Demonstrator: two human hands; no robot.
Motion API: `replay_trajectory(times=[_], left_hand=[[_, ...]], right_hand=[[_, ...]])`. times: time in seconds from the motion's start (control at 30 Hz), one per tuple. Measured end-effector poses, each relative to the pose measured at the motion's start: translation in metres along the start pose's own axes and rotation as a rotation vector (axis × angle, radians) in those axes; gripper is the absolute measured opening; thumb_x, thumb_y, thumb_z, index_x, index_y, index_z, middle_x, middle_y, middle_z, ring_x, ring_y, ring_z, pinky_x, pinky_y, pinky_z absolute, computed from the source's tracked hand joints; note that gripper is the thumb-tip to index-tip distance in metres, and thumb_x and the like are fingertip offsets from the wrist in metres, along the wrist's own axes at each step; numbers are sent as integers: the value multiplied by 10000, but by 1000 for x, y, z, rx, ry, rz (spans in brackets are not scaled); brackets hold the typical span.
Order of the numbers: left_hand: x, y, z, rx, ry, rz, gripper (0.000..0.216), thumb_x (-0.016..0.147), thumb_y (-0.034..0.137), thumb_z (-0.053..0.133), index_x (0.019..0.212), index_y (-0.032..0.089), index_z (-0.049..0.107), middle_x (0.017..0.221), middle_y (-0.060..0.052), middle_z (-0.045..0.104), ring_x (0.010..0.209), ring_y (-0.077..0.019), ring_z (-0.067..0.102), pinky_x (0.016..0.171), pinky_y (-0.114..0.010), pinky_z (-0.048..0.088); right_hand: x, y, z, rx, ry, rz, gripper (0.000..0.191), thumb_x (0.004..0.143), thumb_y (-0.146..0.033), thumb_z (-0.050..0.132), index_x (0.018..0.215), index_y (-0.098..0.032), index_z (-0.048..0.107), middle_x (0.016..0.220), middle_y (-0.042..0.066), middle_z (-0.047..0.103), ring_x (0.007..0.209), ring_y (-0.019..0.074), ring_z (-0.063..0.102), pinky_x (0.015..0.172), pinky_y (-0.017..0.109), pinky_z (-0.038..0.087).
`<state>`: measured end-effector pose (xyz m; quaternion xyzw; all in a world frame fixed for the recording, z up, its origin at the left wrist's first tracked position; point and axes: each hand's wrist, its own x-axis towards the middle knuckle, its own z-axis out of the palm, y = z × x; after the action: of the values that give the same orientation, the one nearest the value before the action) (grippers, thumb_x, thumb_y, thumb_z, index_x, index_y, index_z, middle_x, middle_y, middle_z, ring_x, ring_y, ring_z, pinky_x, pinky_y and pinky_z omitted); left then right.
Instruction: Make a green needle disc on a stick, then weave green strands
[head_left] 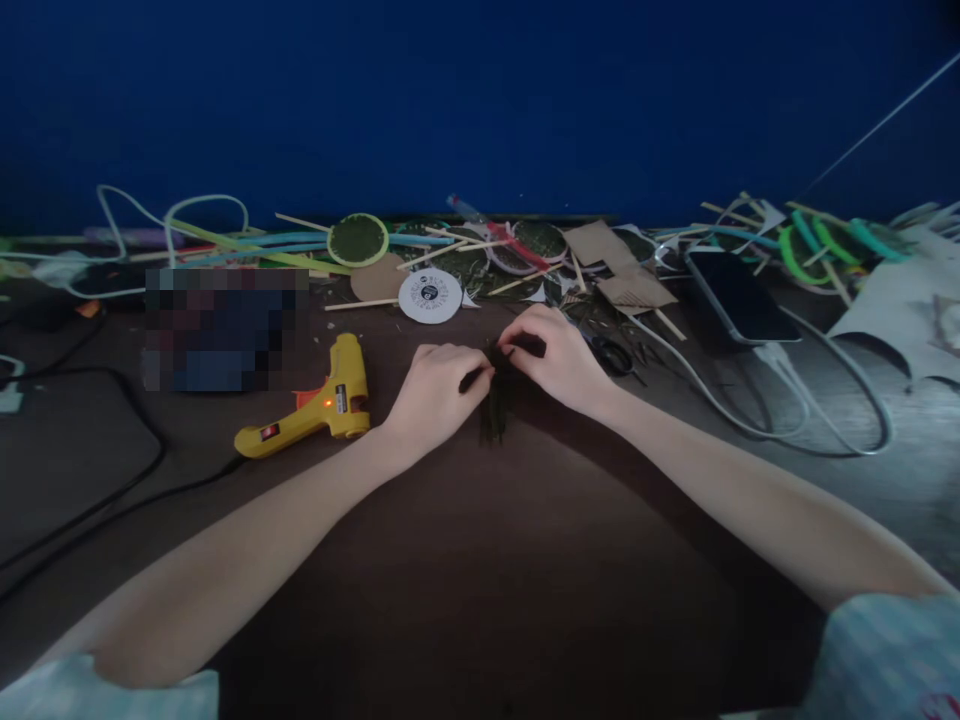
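A small bundle of thin dark green strands (493,415), perhaps dried grass or leaves, lies upright in view at the table's middle. My left hand (441,392) is closed in a pinch at the bundle's left side, near its upper part. Just across from it, my right hand (559,358) has thumb and fingers curled together by the bundle's top end. What its fingertips hold, if anything, is too dark to make out. Close to my left wrist lies a yellow hot glue gun (341,395) with its red light on. Black-handled scissors (611,355) lie partly hidden beyond my right hand.
Along the back sit a white printed disc (430,296), a green-filled round piece (358,240), cardboard scraps (637,289) and several wooden sticks. A phone (741,295) with a white cable (795,410) lies right. Black cords (150,495) cross the left side.
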<state>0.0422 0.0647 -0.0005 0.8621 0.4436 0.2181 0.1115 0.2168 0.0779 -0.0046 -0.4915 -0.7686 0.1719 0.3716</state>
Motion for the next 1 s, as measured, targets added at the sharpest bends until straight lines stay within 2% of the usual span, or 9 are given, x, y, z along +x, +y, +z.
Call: replay_trajectory(times=[0.13, 0.27, 0.4, 0.57, 0.73, 0.9, 1.0], left_hand=[[0, -1, 1, -12, -3, 1, 82, 818, 167, 543, 794, 182, 619, 828, -6, 684, 800, -193, 609, 781, -341, 387], [0, -3, 1, -25, -4, 2, 54, 814, 187, 560, 807, 181, 613, 841, -11, 679, 813, -196, 609, 787, -344, 391], [1, -3, 1, -39, -4, -13, 57, 807, 231, 588, 793, 177, 600, 813, -13, 669, 799, -194, 607, 781, -344, 397], [2, -2, -1, -68, -16, -16, 170, 841, 320, 564, 777, 166, 598, 784, -23, 663, 760, -190, 601, 754, -336, 400], [2, -2, -1, -37, -23, -6, 191, 892, 256, 474, 781, 167, 601, 762, -22, 653, 760, -187, 596, 743, -329, 391], [2, -2, -1, -23, -20, 2, 209, 900, 221, 442, 772, 166, 599, 740, -16, 644, 749, -184, 594, 738, -329, 384], [1, -2, -1, -21, -16, -3, 219, 900, 219, 434, 768, 166, 600, 747, -19, 652, 747, -186, 598, 737, -332, 385]], right_hand=[[-2, -1, 1, -4, -41, 6, 80, 719, -124, 556, 728, -191, 598, 776, 30, 596, 804, 193, 520, 749, 341, 405], [-5, -5, -3, 154, -124, 56, 104, 747, -142, 530, 809, -186, 601, 782, 18, 618, 752, 161, 548, 688, 303, 416], [-6, -9, -5, 248, -171, 59, 80, 757, -151, 527, 803, -187, 582, 786, 5, 616, 708, 136, 543, 642, 277, 404], [-6, -9, -4, 288, -207, 33, 64, 770, -164, 531, 808, -184, 579, 791, 5, 610, 718, 133, 540, 650, 275, 408], [-5, -10, -6, 304, -252, 30, 85, 778, -149, 517, 816, -181, 587, 813, 14, 610, 764, 141, 557, 685, 283, 418], [-4, -10, -7, 389, -253, 86, 74, 770, -144, 517, 784, -177, 581, 769, 7, 636, 751, 144, 589, 699, 289, 433], [-3, -6, -6, 399, -194, 96, 67, 779, -167, 511, 801, -183, 572, 765, 6, 631, 750, 149, 590, 701, 296, 439]])
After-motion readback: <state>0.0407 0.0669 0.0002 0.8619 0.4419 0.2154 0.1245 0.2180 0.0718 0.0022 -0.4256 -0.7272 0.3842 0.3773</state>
